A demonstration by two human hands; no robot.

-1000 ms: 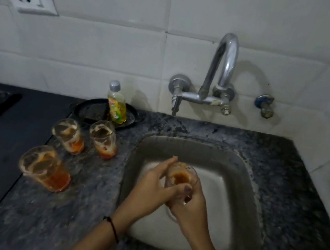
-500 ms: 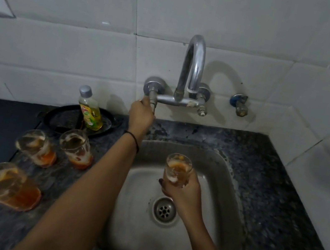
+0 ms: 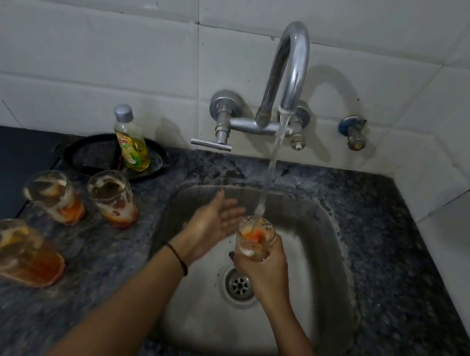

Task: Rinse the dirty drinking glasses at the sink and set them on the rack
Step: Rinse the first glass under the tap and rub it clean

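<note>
Head view shows the right hand (image 3: 262,267) wrapped around a glass (image 3: 255,238) under the tap stream, left hand (image 3: 210,227) open just beside it; wet, rigid, breakable, best gripped mid-wall.

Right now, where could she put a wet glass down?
Bare counter lies right of the sink, up to the wall tiles. Left is crowded: three dirty glasses, soap bottle and black pan. No rack shows.

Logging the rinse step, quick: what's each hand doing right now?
Left hand: open, palm up, empty, beside the glass.
Right hand: closed around the orange-stained clear drinking glass under the running tap water.
</note>
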